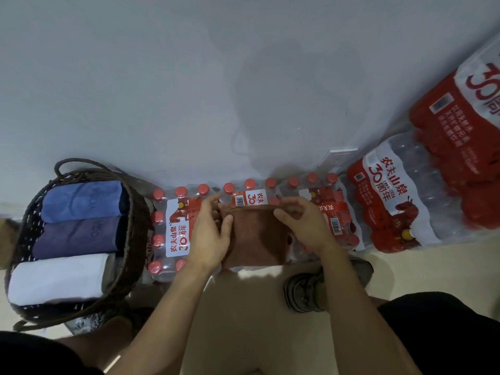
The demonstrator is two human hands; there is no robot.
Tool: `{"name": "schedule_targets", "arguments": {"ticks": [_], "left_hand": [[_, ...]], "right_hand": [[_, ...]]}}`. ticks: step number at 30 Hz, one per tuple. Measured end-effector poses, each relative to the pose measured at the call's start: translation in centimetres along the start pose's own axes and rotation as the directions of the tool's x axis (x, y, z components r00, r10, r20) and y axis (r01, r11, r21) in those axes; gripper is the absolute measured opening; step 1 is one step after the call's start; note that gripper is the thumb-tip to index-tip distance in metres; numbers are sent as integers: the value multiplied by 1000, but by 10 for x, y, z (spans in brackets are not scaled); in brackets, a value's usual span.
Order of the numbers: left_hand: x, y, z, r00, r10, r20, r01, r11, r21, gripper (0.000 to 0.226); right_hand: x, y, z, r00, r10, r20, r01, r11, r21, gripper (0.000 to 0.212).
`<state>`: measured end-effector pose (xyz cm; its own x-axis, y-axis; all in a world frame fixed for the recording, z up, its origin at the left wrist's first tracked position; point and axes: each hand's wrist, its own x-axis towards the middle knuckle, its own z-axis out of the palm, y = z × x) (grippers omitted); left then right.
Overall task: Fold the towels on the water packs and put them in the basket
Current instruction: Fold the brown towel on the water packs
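the brown towel (pixel 255 236) lies folded into a small rectangle on top of the water packs (pixel 176 228), near the middle of the row that stands against the wall (pixel 243 77). the left hand (pixel 211 234) holds the towel's left edge, thumb on top and fingers (pixel 209 205) curled at the far left corner, pinching the cloth. the right hand (pixel 300 223) holds the far right corner, its fingers (pixel 290 209) bent and pinching the folded edge there. the packs are shrink-wrapped bottles with red caps and red and white labels.

to the left, touching the packs, sits a dark woven basket (pixel 132 239) with a loop handle. inside it three folded towels lie side by side: a blue towel (pixel 81 200) farthest away, a purple towel (pixel 75 236) in the middle and a white towel (pixel 56 278) nearest. to the right more water packs (pixel 392 207) lean stacked against the wall. a grey shoe (pixel 305 292) rests on the pale floor (pixel 243 320) below the right forearm.
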<state>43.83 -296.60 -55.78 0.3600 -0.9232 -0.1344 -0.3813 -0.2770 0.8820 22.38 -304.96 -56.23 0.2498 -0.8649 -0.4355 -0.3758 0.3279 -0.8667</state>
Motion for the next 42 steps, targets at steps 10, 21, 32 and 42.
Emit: {"name": "schedule_targets", "arguments": {"ticks": [10, 21, 32, 42], "left_hand": [[-45, -39, 37, 955, 249, 160, -285, 920, 268, 30], [-56, -69, 43, 979, 60, 196, -135, 908, 396, 50], [-33, -56, 28, 995, 19, 103, -38, 982, 184, 21], [-14, -59, 26, 987, -153, -39, 158, 941, 300, 29]], "right_hand": [[-14, 24, 31, 992, -46, 116, 85, 930, -357, 27], [-39, 71, 49, 951, -304, 56, 276, 751, -600, 52], [-22, 54, 31, 998, -66, -20, 55, 940, -336, 12], [-13, 56, 42, 996, 67, 51, -60, 989, -132, 36]]}}
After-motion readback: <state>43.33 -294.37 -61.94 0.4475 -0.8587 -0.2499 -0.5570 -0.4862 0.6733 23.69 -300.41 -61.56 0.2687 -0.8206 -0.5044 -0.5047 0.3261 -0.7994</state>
